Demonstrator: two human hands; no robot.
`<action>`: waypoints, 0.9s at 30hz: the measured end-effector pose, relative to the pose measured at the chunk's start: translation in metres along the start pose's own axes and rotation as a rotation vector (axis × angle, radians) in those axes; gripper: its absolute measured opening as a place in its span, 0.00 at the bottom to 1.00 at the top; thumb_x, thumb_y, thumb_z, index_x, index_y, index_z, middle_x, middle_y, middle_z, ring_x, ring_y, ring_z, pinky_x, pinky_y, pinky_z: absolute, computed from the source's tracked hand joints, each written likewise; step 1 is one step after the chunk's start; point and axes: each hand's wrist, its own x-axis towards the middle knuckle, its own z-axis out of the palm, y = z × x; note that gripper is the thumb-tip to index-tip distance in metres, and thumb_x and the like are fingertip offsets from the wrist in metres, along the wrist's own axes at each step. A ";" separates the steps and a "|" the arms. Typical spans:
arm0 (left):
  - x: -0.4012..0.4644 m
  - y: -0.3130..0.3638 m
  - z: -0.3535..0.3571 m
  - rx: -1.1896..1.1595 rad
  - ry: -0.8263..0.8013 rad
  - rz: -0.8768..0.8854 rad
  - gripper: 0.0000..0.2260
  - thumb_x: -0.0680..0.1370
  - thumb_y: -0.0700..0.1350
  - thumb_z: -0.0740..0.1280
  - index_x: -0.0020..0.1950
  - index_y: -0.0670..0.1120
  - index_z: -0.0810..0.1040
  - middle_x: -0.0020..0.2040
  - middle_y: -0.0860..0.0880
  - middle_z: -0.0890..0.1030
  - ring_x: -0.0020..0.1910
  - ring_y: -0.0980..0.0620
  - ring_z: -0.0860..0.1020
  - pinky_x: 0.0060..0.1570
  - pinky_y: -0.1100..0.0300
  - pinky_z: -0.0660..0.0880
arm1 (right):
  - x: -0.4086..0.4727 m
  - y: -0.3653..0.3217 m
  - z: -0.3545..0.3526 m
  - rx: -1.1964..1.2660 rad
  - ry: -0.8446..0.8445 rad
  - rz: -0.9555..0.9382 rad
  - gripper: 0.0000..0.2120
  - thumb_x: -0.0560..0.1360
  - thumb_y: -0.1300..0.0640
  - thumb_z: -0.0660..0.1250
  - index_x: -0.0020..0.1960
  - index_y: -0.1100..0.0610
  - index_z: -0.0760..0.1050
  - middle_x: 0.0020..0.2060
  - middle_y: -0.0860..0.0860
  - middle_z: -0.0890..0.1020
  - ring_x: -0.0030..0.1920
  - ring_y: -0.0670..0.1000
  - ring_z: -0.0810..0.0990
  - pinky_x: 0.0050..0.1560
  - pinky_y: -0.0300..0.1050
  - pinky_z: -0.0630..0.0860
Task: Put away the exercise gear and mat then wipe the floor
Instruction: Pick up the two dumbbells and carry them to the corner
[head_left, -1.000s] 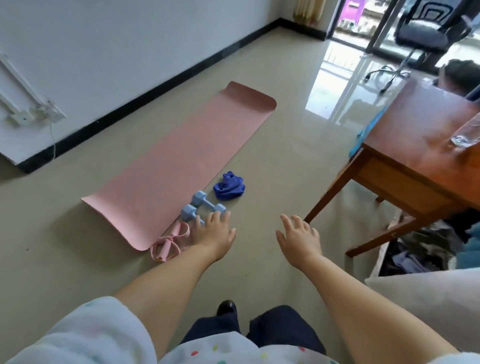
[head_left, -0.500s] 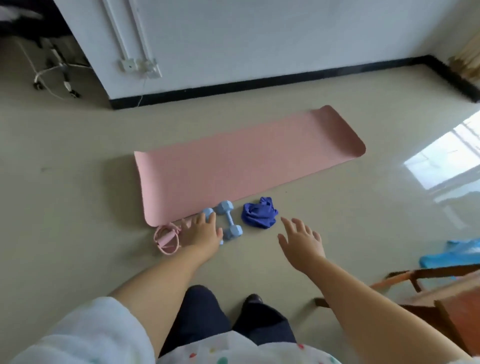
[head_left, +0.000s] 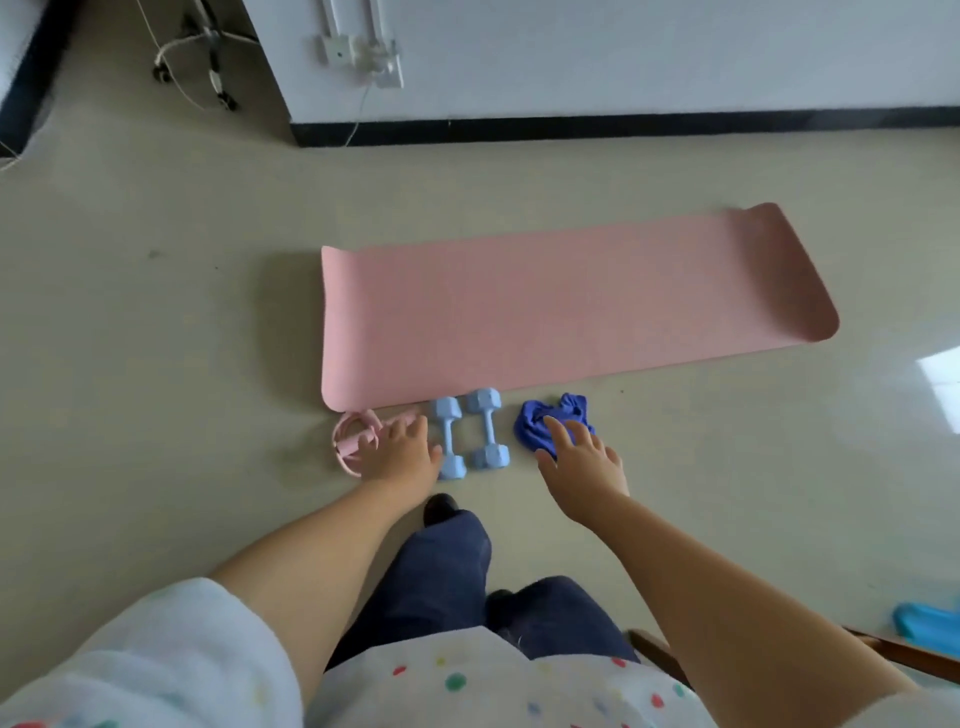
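I stand on a glossy beige floor (head_left: 156, 364) that runs to a white wall (head_left: 623, 52) edged by a black baseboard (head_left: 623, 124). A white socket block (head_left: 363, 54) sits low on that wall with a cord hanging from it, and wheeled chair legs (head_left: 208, 57) show at the top left. A bright patch of light reflects off the floor at the right.

The pink mat (head_left: 561, 306) lies unrolled and flat, its long side parallel to the wall, with both short ends curling up slightly. Just beside its near edge, in a row, lie a pink looped resistance band (head_left: 349, 441), two light blue dumbbells (head_left: 467, 431) side by side, and a crumpled blue cloth (head_left: 540, 421). A bright blue object (head_left: 924, 626) rests at the lower right, next to a piece of brown wooden furniture (head_left: 909, 657); I cannot tell what the blue object is.

No container is in view; all the gear sits loose on the floor.

Both my arms stretch forward and down. My left hand (head_left: 397, 454) hangs over the band and the nearer dumbbell, fingers relaxed and spread, gripping nothing. My right hand (head_left: 584, 467) reaches over the cloth, fingers straight and apart, holding nothing. Whether either hand touches what lies below it, I cannot tell. My dark trousers (head_left: 457, 571) and one black shoe (head_left: 439, 506) show below.
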 end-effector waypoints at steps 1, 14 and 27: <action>0.005 0.003 -0.004 0.004 -0.005 0.021 0.21 0.81 0.51 0.51 0.74 0.52 0.59 0.74 0.44 0.61 0.74 0.44 0.56 0.73 0.44 0.49 | 0.008 0.006 -0.003 0.005 -0.003 0.028 0.25 0.82 0.46 0.48 0.77 0.49 0.48 0.74 0.53 0.57 0.72 0.55 0.61 0.70 0.53 0.60; 0.134 0.010 0.066 -0.227 -0.196 -0.140 0.22 0.80 0.52 0.55 0.74 0.48 0.61 0.73 0.44 0.61 0.70 0.40 0.63 0.64 0.40 0.66 | 0.178 0.003 0.063 0.111 -0.320 0.062 0.24 0.81 0.49 0.50 0.76 0.51 0.54 0.72 0.57 0.62 0.70 0.59 0.63 0.67 0.56 0.62; 0.375 -0.023 0.322 -0.449 -0.206 -0.383 0.25 0.79 0.46 0.61 0.73 0.41 0.59 0.70 0.40 0.66 0.70 0.41 0.65 0.65 0.48 0.66 | 0.444 0.042 0.309 0.016 -0.503 0.049 0.20 0.81 0.55 0.55 0.70 0.62 0.62 0.67 0.61 0.66 0.66 0.62 0.67 0.60 0.53 0.68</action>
